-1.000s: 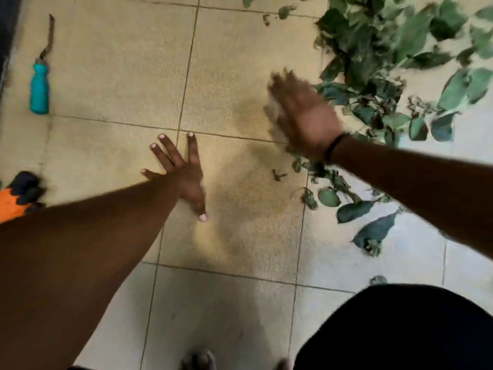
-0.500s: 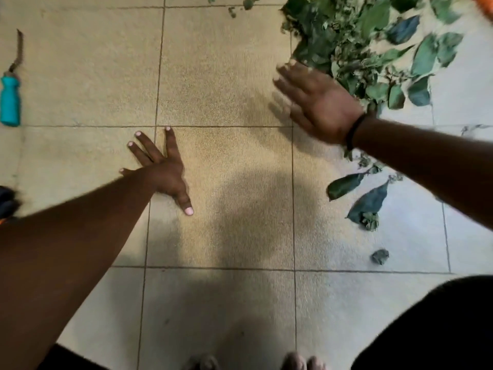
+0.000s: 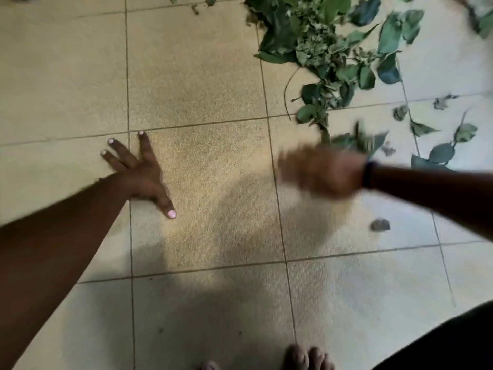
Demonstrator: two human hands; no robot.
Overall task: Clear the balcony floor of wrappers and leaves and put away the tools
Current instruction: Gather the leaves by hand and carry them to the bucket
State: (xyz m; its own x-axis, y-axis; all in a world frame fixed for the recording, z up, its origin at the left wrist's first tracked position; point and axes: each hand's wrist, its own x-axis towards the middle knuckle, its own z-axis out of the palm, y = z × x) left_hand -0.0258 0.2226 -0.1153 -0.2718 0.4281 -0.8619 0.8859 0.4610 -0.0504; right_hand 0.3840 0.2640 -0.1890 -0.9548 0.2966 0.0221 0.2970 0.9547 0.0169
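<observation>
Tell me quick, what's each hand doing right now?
Left hand: open, fingers spread flat on the floor tile.
Right hand: too blurred to tell.

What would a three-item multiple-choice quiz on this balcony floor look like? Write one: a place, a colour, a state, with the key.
1. Where does the big leaf pile lie?
A. upper right of the floor
B. lower left
C. under the left hand

2. What colour is the band on the right wrist?
A. white
B. black
C. red

3. How is the left hand?
A. gripping a leaf
B. fisted in the air
C. flat on the tile, fingers spread

Key: 1 A, the leaf pile fills the upper right. 2 B, the wristband is black, beside the blurred right hand. 3 C, the left hand lies flat on the tiled floor, holding nothing.
</observation>
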